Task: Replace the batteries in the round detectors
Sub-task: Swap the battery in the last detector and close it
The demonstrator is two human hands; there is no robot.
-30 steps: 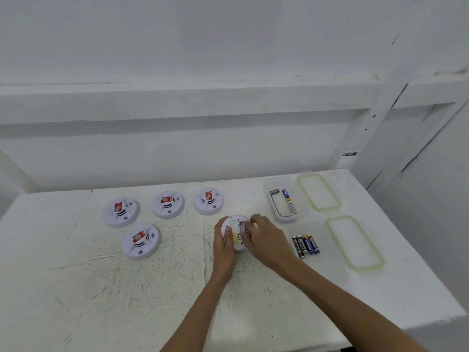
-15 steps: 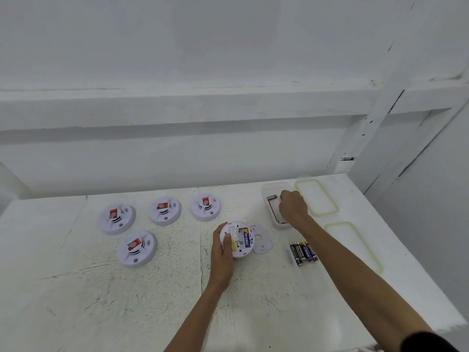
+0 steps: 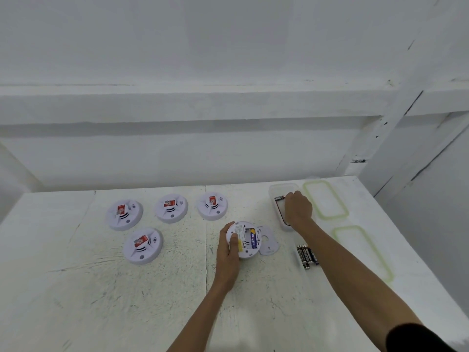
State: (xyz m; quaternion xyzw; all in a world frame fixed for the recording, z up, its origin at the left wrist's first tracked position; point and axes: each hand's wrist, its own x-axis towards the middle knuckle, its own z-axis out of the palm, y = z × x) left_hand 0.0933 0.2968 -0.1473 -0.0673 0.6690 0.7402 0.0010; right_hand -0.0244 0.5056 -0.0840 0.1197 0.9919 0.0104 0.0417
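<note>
A white round detector (image 3: 247, 247) lies face down at mid-table with its battery bay uncovered. One blue and yellow battery (image 3: 252, 240) sits in the bay. The detector's cover (image 3: 268, 242) lies against its right side. My left hand (image 3: 228, 252) grips the detector's left edge, thumb on top. My right hand (image 3: 298, 209) reaches into a clear container (image 3: 278, 219) at the back right, fingers curled downward. A dark battery (image 3: 279, 198) shows in the container, left of the fingers. What those fingers hold is hidden.
Four more detectors lie face up on the left: three in a back row (image 3: 124, 214) (image 3: 171, 208) (image 3: 212, 205) and one nearer (image 3: 142, 245). Several dark batteries (image 3: 307, 255) lie by my right forearm. Two green-rimmed lids (image 3: 324, 199) (image 3: 363, 252) lie near the table's right edge.
My right hand left the detector, set the cover beside it and moved back right into the clear container. My left hand stayed on the detector.
</note>
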